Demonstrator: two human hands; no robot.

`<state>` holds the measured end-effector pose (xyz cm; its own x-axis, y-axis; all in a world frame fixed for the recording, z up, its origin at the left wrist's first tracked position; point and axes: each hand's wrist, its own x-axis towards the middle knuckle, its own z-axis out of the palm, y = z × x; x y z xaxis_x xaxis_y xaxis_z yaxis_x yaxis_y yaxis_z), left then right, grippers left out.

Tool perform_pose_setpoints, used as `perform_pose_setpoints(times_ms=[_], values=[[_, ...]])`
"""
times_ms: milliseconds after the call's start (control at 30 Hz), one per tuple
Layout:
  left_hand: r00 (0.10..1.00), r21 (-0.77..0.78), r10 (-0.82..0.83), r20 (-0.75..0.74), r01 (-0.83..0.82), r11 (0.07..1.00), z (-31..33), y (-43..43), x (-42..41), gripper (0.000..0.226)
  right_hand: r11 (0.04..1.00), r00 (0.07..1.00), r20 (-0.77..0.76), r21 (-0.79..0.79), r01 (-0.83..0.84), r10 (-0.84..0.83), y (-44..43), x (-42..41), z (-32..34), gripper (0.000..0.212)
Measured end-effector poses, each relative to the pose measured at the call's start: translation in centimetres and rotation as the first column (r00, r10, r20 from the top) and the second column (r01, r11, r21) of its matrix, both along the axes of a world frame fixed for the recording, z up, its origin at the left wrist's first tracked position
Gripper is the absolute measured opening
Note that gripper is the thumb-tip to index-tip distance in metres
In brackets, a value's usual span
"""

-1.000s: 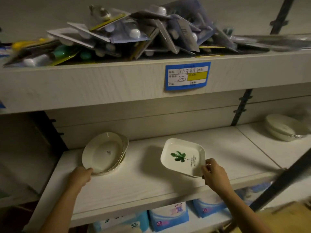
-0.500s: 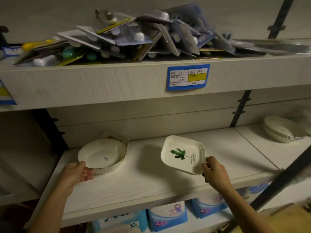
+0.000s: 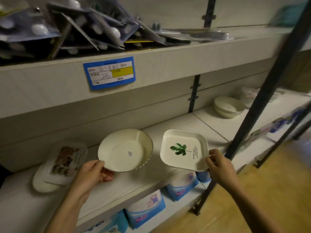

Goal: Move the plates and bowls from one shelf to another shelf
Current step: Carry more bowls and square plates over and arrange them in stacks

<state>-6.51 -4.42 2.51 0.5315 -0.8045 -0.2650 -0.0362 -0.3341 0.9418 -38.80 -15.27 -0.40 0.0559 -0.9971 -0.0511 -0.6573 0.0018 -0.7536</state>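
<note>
Left grip (image 3: 90,175) pinches the near rim of the round bowl (image 3: 124,150); right grip (image 3: 220,167) pinches the near corner of the square leaf plate (image 3: 183,149). Both appear held clear of the shelf (image 3: 134,180): carry step. Next move likely calls for level transport toward the stacked bowls (image 3: 227,107), far beyond the right grip. The patterned dishes (image 3: 62,162) left of the left grip are blurred; count unclear.

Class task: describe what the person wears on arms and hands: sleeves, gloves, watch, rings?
The left hand and the right hand are bare: no gloves, and no watch or bracelet at either wrist. Both forearms are uncovered to the picture's edge, so no sleeve shows. No ring can be made out in the dim light.
</note>
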Motion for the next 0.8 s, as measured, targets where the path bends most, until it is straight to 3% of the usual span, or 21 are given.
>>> perform_pose_setpoints(times_ms=[100,467,800], values=[[0.997,-0.009,-0.075,-0.014,0.075,0.997,0.3,-1.5,-3.9,0.028,0.999,1.0,0.0,-0.035,0.024,-0.024,0.1,-3.5,0.5,0.008],[0.962,0.019,-0.271,0.041,0.271,0.963,1.4,-6.3,-21.1,0.027,0.982,0.986,0.031,-0.087,0.169,-0.166,0.5,-22.0,2.0,0.015],[0.92,-0.005,-0.387,-0.058,0.387,0.922,-0.1,-11.9,-38.4,0.026,0.941,0.945,0.016,-0.087,0.326,-0.326,-1.5,-38.8,1.3,0.014]])
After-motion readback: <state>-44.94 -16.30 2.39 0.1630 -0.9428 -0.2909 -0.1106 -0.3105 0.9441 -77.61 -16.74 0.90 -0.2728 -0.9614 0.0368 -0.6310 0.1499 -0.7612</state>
